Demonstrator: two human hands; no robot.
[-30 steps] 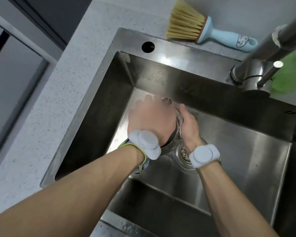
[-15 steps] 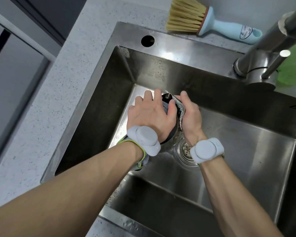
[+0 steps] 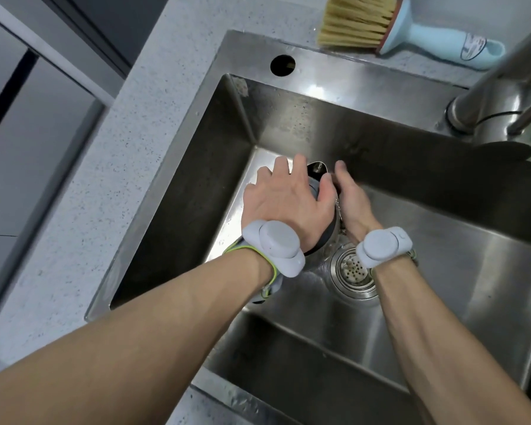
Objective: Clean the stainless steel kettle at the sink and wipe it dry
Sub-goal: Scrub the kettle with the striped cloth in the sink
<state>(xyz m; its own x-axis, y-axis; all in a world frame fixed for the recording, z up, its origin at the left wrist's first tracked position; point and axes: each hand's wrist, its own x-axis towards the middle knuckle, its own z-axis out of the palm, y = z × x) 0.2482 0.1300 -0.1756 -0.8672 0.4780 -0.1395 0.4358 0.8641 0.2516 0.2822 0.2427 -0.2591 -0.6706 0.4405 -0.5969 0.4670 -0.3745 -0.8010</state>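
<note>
In the steel sink (image 3: pixel 488 271) the kettle (image 3: pixel 318 168) stands by the drain (image 3: pixel 353 268), mostly hidden under 2 hands: the left hand (image 3: pixel 284 204) lies spread flat over its top, the right hand (image 3: pixel 351 200) cups its side, grip unclear.

Bright overhead glare, perhaps slight wide-angle warping

- the shiny stainless steel kettle (image 3: pixel 318 170) is mostly hidden under the left hand (image 3: pixel 284 207).
- the right hand (image 3: pixel 351 200) hides what it holds.
- the steel tap (image 3: pixel 485 96) is cut off at the right edge.
</note>
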